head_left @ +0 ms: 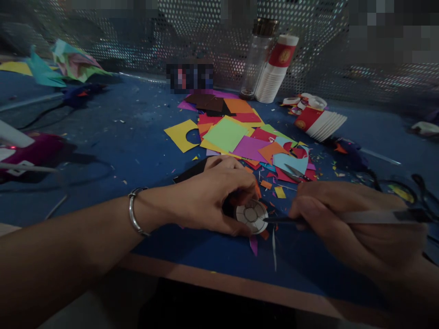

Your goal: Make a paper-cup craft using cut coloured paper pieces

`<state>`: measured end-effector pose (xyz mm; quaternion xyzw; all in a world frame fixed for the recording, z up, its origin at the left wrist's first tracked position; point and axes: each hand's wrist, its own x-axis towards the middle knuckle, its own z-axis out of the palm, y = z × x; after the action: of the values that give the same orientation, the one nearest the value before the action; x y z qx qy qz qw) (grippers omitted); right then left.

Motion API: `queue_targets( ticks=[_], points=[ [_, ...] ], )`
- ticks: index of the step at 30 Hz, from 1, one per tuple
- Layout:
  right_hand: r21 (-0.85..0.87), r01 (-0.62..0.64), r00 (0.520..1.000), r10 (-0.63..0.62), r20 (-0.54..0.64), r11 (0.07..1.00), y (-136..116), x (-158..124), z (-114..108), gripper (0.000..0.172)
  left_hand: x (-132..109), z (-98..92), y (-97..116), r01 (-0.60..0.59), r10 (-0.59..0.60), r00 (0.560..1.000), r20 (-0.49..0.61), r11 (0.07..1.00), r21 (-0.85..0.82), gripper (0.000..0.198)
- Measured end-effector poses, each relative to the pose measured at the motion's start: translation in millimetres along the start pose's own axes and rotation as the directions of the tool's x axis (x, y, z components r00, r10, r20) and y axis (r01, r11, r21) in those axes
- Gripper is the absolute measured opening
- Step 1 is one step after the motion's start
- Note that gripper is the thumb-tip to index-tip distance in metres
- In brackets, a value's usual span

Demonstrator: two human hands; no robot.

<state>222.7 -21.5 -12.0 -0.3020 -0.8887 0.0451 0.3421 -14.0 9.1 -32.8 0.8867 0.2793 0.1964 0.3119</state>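
My left hand point(214, 194) is closed round a small white paper disc point(251, 215) with a drawn circle pattern, holding it just above the blue table point(137, 141). A metal bangle point(134, 211) sits on that wrist. My right hand point(346, 219) grips a long thin metal tool point(343, 218), pinched between thumb and fingers. The tool's dark tip touches the disc's right edge. Both hands are near the table's front edge.
A pile of coloured paper squares point(236, 135) and scraps lies behind the hands, with small scissors point(297, 172) on it. Stacked paper cups point(276, 68), a clear bottle point(256, 57) and more cups lying on their side point(320, 122) stand at the back. Black scissors point(420, 194) lie at right.
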Motion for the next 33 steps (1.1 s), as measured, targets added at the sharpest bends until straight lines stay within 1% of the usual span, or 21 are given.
queue_targets(
  ticks=[5, 9, 16, 21, 28, 33],
  points=[
    [0.025, 0.015, 1.0, -0.016, 0.014, 1.0, 1.7, -1.9, 2.5, 0.025, -0.1, -0.3, -0.9, -0.011, 0.011, 1.0, 0.001, 1.0, 0.009, 0.042],
    [0.023, 0.024, 0.999, -0.024, -0.021, 0.999, 1.0, -1.1, 3.2, 0.026, -0.2, -0.4, -1.5, -0.023, 0.023, 1.0, 0.002, 1.0, 0.004, 0.042],
    [-0.012, 0.022, 0.999, -0.022, 0.044, 1.0, 1.2, -0.3, 1.1, 0.027, 0.3, 0.0, -1.3, -0.024, 0.024, 1.0, -0.006, 1.0, 0.007, 0.042],
    [-0.025, 0.04, 0.999, -0.039, 0.023, 0.999, 1.2, -0.6, -0.3, 0.028, 1.0, -0.4, -1.4, -0.015, 0.015, 1.0, 0.014, 1.0, -0.005, 0.041],
    [-0.032, 0.028, 1.0, -0.028, 0.007, 0.999, -1.3, 0.5, 0.8, 0.027, -0.1, -1.2, -0.4, -0.005, 0.005, 1.0, 0.029, 1.0, 0.008, 0.043],
    [0.006, 0.028, 1.0, -0.028, 0.01, 1.0, 0.0, 0.1, 2.4, 0.029, -1.0, 0.0, -1.4, -0.025, 0.025, 1.0, 0.003, 0.999, 0.025, 0.043]
  ],
)
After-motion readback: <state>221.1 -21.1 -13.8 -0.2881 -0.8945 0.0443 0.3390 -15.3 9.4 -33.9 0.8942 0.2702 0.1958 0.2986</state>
